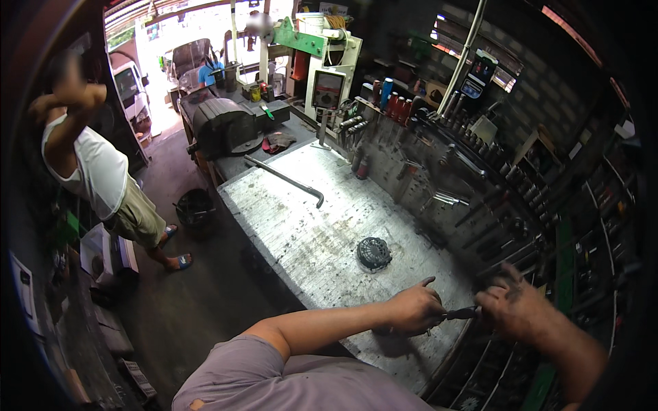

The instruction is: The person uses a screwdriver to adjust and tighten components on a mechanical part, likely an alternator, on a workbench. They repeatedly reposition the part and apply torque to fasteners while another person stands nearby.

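My left hand is closed around a slim dark tool with its thumb raised, over the near right part of the metal-topped bench. My right hand grips the other end of that tool near the bench's right edge, some fingers bent and raised; its exact shape is hard to make out. A round, dark finned metal part lies on the bench beyond my hands, and a long bent bar lies toward the far left end.
A co-worker in a white top stands at the left by a dark round container. A cluttered second bench adjoins the far end. A tool board runs along the right side. A bright doorway opens onto a vehicle.
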Demonstrator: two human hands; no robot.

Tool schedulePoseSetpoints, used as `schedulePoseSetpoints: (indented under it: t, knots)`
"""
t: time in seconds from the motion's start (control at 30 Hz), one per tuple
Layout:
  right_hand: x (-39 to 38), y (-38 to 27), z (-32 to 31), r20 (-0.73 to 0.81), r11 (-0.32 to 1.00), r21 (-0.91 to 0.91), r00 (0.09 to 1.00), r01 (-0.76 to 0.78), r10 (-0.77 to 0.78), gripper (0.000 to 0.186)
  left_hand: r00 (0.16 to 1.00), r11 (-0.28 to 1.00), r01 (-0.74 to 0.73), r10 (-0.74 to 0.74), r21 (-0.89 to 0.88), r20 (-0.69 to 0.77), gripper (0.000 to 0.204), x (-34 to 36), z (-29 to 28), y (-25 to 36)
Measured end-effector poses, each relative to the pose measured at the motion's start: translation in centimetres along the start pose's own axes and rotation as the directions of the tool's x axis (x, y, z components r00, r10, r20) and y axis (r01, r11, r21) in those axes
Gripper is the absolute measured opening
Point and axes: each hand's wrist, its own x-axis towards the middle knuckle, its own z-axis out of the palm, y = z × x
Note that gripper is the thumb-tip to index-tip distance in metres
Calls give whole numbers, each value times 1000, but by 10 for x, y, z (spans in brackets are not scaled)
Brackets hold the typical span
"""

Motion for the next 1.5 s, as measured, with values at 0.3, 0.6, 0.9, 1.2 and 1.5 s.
schedulePoseSetpoints:
  t: [0.3,0.6,0.9,1.2,1.5]
  knots:
    - [8,-17,-8,411,614,479,779,-627,474,42,1000,1000,19,-19,-4,-8,19,0,0,3]
    - [9,-13,-4,356,648,484,809,-588,467,53,1000,999,14,-13,30,-15,19,-1,-3,7]
    - [11,1,-5,-25,979,-132,986,158,-163,34,992,997,20,-29,71,119,22,1,-8,2]
    - [-6,-14,8,223,750,450,874,-485,431,45,992,992,58,-71,114,108,25,3,-5,-1]
    - [-5,-5,8,199,810,424,914,-406,354,52,990,992,55,-69,110,126,26,1,-8,3]
